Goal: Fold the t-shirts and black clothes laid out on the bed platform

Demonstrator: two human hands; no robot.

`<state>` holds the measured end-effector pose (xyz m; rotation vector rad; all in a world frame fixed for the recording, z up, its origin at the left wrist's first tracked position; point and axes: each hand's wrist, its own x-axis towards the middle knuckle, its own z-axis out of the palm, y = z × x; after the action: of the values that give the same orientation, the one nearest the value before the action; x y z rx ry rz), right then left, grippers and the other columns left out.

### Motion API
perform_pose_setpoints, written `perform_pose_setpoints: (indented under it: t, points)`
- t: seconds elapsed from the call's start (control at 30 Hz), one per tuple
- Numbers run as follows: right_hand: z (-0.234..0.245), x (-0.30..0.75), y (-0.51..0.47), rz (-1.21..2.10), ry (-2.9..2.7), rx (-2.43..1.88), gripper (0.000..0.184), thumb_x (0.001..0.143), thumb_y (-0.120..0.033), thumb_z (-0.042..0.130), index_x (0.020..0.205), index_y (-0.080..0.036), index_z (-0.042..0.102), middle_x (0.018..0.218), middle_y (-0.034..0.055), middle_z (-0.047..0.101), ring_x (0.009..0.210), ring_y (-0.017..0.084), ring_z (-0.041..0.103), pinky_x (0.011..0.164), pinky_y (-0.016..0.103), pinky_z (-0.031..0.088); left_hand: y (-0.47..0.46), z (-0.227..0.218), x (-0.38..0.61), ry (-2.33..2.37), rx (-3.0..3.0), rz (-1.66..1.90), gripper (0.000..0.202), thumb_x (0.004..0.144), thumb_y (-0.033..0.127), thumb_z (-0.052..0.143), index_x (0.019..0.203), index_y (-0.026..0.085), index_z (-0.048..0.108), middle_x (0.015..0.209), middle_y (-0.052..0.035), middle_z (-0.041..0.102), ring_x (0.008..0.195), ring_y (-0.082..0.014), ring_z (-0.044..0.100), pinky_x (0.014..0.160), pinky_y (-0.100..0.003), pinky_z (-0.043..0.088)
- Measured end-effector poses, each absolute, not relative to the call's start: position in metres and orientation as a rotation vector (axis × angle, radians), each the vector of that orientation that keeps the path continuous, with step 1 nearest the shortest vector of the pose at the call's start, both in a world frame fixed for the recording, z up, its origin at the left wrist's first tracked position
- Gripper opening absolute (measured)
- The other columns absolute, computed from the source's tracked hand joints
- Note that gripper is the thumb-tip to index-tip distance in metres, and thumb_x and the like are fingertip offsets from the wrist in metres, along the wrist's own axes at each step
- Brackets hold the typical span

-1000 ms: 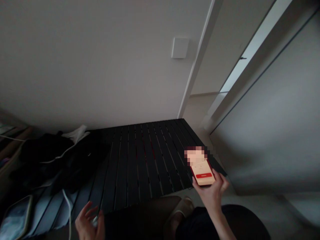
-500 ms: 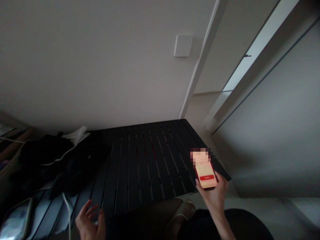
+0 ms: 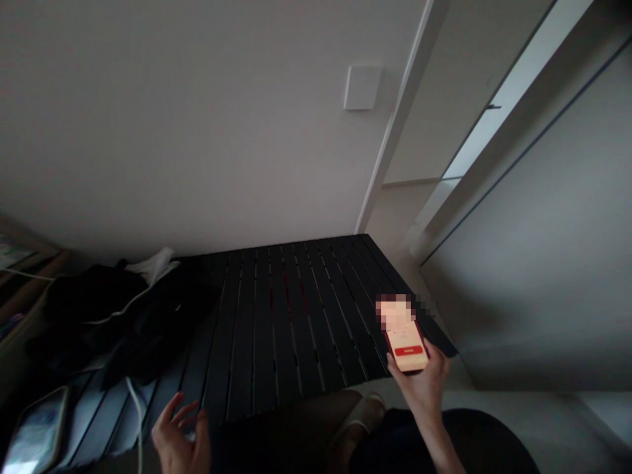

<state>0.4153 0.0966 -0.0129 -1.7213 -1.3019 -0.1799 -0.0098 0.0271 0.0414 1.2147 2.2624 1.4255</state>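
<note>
1. A dark slatted floor mat (image 3: 276,316) lies on a pale floor (image 3: 513,408), against a white wall (image 3: 187,131) with a square wall plate (image 3: 362,87), beside a door frame (image 3: 405,112).
2. A heap of black clothing (image 3: 118,309) covers the mat's left side, and a white cable (image 3: 137,421) runs down past it.
3. The right hand (image 3: 422,388) grips a smartphone (image 3: 405,345) above the mat's near right corner. The left hand (image 3: 178,438) is open, fingers spread, near the cable, and the bottom edge cuts it off.
4. A glossy flat object (image 3: 34,431) in the lower-left corner is too dark and cut off to identify.
5. The phone's upper screen is pixelated; a red button shows, its writing too small to read.
</note>
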Motion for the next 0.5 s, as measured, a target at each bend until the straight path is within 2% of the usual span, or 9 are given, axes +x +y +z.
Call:
perform_pose_setpoints:
  t: [0.2, 0.3, 0.4, 0.5]
  points:
    - [-0.021, 0.425, 0.098, -0.009, -1.172, -1.839, 0.082, 0.058, -0.058, 0.074, 0.118, -0.007, 0.051, 0.105, 0.0174, 0.055, 0.109, 0.035, 0.047, 0.091, 0.051, 0.042, 0.024, 0.042, -0.008, 2.288, 1.198, 1.359, 0.062, 0.073, 0.056, 0.059, 0.118, 0.016, 0.046, 0.098, -0.0093, 0.056, 0.068, -0.0191, 0.061, 0.045, -0.026, 0.043]
    - [-0.034, 0.444, 0.105, 0.335, -0.962, -1.943, 0.067, 0.055, -0.059, 0.074, 0.098, -0.011, 0.06, 0.085, 0.0126, 0.062, 0.09, 0.033, 0.057, 0.081, 0.048, 0.047, 0.021, 0.04, -0.007, 2.285, 1.186, 1.338, 0.065, 0.073, 0.055, 0.059, 0.122, 0.016, 0.044, 0.098, -0.0092, 0.056, 0.068, -0.0192, 0.061, 0.046, -0.027, 0.044]
    - [-0.047, 0.467, 0.113, 0.604, -0.71, -2.0, 0.051, 0.052, -0.056, 0.076, 0.079, -0.015, 0.061, 0.068, 0.0089, 0.063, 0.071, 0.029, 0.061, 0.07, 0.044, 0.049, 0.02, 0.038, -0.006, 2.282, 1.164, 1.333, 0.066, 0.073, 0.056, 0.058, 0.123, 0.016, 0.043, 0.096, -0.0086, 0.056, 0.067, -0.019, 0.061, 0.046, -0.027, 0.044]
    - [-0.055, 0.484, 0.117, 0.585, -0.594, -2.067, 0.046, 0.049, -0.053, 0.078, 0.074, -0.018, 0.061, 0.067, 0.0097, 0.065, 0.08, 0.034, 0.063, 0.075, 0.046, 0.049, 0.019, 0.037, -0.004, 2.284, 1.137, 1.346, 0.066, 0.073, 0.057, 0.058, 0.122, 0.015, 0.045, 0.095, -0.0083, 0.057, 0.067, -0.0186, 0.06, 0.047, -0.028, 0.045]
